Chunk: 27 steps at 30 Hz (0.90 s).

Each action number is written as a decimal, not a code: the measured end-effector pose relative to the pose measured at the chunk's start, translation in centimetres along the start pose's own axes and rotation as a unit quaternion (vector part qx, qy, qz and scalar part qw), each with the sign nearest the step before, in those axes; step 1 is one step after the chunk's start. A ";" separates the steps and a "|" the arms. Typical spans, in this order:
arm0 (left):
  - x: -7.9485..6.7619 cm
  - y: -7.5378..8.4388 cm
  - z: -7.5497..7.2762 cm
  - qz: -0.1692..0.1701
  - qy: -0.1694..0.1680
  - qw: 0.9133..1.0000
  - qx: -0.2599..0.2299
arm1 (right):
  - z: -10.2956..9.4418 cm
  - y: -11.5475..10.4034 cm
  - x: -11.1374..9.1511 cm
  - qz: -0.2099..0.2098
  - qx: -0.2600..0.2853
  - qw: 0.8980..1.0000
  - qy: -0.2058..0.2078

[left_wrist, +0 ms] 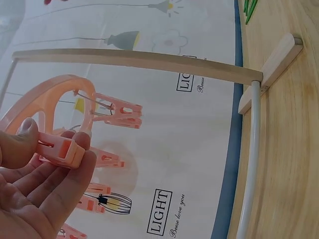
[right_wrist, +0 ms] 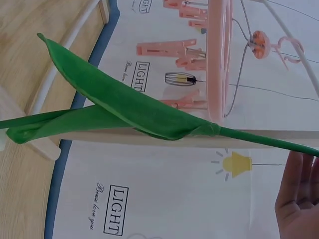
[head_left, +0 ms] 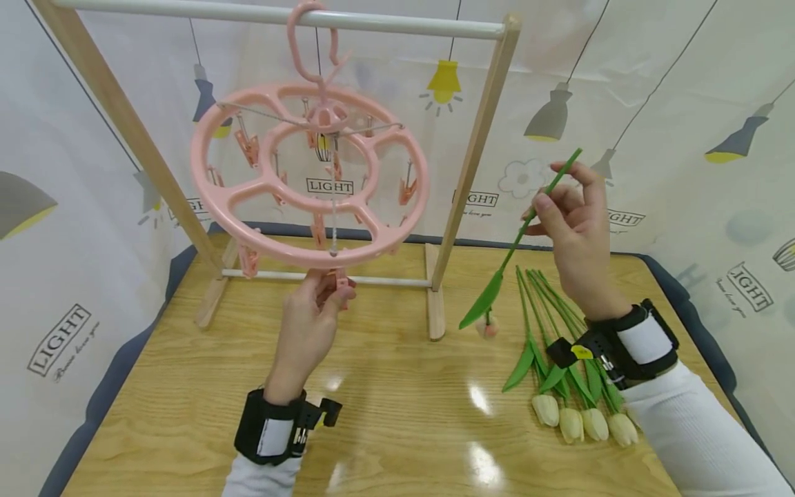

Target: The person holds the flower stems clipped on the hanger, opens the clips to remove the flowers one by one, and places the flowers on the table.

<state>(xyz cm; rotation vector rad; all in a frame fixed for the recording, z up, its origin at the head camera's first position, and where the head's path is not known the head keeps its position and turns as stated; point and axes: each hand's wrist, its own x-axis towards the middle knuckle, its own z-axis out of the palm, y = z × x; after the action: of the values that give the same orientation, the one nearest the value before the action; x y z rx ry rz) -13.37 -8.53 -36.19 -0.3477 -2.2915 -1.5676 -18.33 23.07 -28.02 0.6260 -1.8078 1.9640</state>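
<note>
My left hand pinches a pink clothespin hanging from the front rim of a round pink drying hanger. Thumb and fingertips lie on either side of the clothespin. To the right, my right hand holds an artificial tulip by its green stem, near the stem's upper end. The tulip hangs head down, apart from the hanger, and its leaf partly covers the pale, pinkish flower head. In the right wrist view, the leaf crosses in front of the hanger.
A wooden stand with a white top bar carries the hanger by its hook. Other clothespins dangle around the rings. Several cream tulips lie on the wooden table at the right. Behind hangs a lamp-patterned cloth.
</note>
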 end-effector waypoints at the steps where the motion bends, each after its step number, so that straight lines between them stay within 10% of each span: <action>1: 0.0 0.0 0.0 0.002 0.000 1.000 0.000 | -0.4 -0.1 0.1 0.000 -0.002 1.000 0.001; 15: -0.2 -0.2 0.0 0.003 0.002 1.000 -0.010 | -5.4 -2.6 2.6 -0.014 0.057 0.990 0.125; 27: -0.3 -0.2 0.1 -0.002 0.007 1.000 -0.014 | -9.2 -1.8 3.7 0.044 -0.009 0.985 0.169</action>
<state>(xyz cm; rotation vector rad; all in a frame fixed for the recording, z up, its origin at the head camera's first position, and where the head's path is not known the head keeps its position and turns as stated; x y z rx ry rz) -13.19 -8.47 -36.48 -0.3366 -2.2632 -1.6005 -20.93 32.37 -25.05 0.1920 -1.6632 1.9657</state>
